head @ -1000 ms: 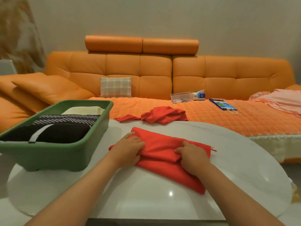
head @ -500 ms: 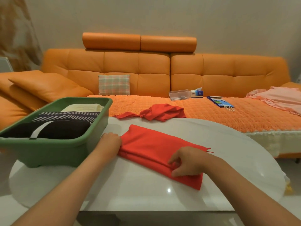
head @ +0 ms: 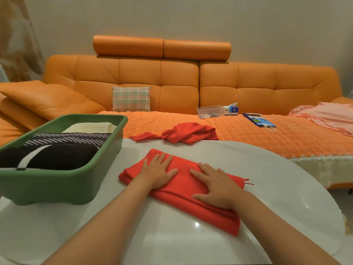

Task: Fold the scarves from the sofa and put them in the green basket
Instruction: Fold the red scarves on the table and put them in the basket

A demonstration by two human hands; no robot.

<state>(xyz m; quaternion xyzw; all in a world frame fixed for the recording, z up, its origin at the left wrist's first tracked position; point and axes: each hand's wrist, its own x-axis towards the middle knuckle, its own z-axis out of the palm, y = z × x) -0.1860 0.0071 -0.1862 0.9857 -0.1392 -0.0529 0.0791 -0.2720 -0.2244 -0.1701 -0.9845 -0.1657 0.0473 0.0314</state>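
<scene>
Your left hand [head: 158,174] and right hand [head: 215,188] lie flat with straight fingers, pressing the folded red scarf [head: 184,185] on the white table [head: 172,236]; neither one grabs it. The scarf sits near the green basket [head: 57,186]. If you pick up only the top layer, the fold may fall open. Its long side runs from far left, by the basket, to near right, stringy end pointing right.
</scene>
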